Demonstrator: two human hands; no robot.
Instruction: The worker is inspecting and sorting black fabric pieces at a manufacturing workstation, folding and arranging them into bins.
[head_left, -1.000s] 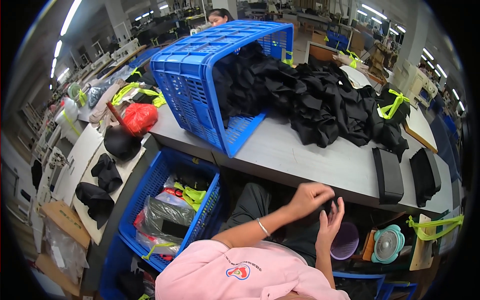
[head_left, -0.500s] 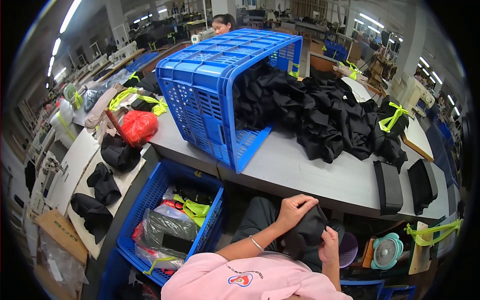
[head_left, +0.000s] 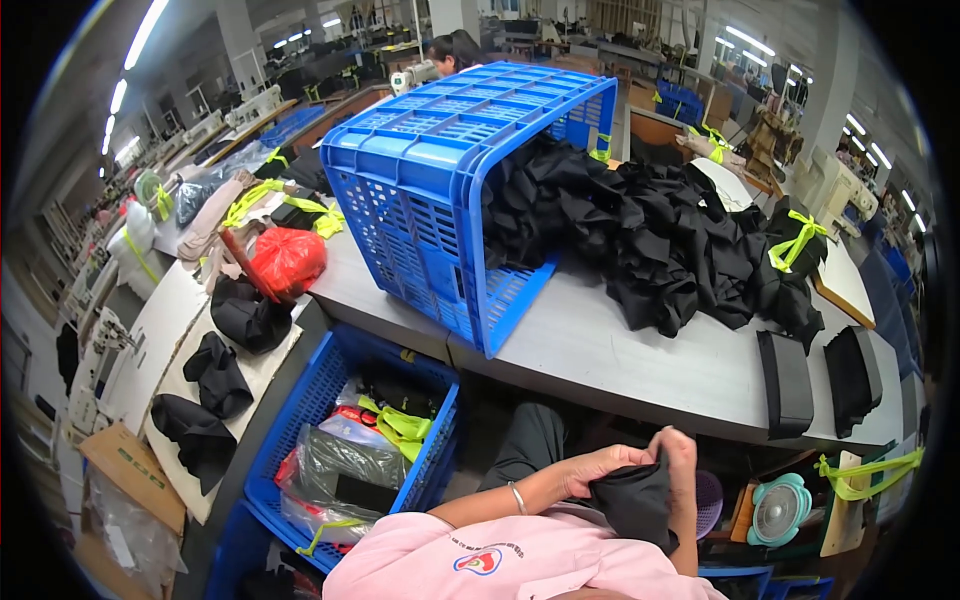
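Observation:
A piece of black fabric hangs between my two hands, above my lap. My left hand, with a bracelet on its wrist, is closed on the upper left part of the cloth. At the cloth's upper right edge, my right hand is raised and pinches it. A large heap of black fabric pieces spills out of a blue plastic crate lying on its side on the grey table. Two neat black fabric stacks stand at the table's right end.
Below the table at left, another blue crate holds plastic-wrapped bundles. A side table carries several black pieces and a red plastic bag. A small teal fan stands at lower right. Behind the tipped crate sits another person.
My right hand has risen to the cloth's upper edge, and my left hand has dropped lower. The fabric has turned and shifted slightly right. The other person's head has tilted down.

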